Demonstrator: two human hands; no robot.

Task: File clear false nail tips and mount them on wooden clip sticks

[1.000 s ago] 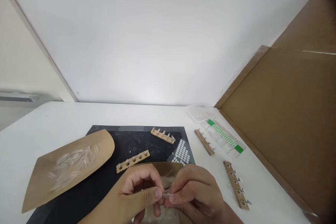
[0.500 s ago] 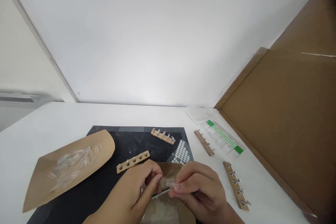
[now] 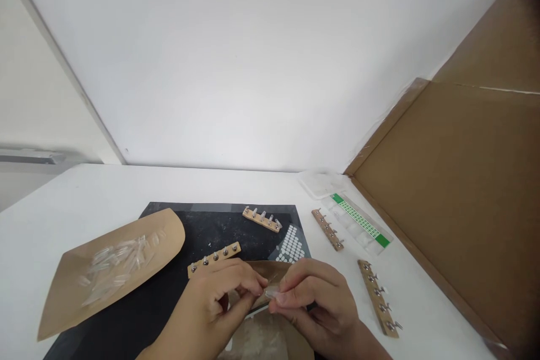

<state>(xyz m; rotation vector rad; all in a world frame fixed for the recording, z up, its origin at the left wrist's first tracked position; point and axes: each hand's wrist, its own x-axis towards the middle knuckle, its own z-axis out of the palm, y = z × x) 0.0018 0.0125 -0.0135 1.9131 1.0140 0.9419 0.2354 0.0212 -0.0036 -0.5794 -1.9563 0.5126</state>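
Between thumb and fingers, my right hand (image 3: 318,298) pinches a small clear false nail tip (image 3: 270,291), pointing left. My left hand (image 3: 225,298) is closed in a pinch right beside the tip's free end; whether it holds or touches anything there is hidden. Below both hands lies a brown paper sheet (image 3: 301,346) with a clear plastic packet (image 3: 264,337) on it. Just beyond my left hand is a wooden strip (image 3: 215,257) with metal studs. Many more clear nail tips (image 3: 120,259) lie loose on a curved brown paper (image 3: 54,304) at the left.
A black mat (image 3: 202,225) covers the middle of the white table (image 3: 126,185). A studded strip (image 3: 261,219) bearing clear tips and a sheet of white dots (image 3: 291,246) lie on it. Rightward are two more strips (image 3: 328,229), (image 3: 377,299), a green-labelled packet (image 3: 361,220) and a cardboard wall (image 3: 455,191).
My left hand's fingertips have moved slightly right and up, closer to the nail tip. My right hand has shifted a little left, still pinching the tip.
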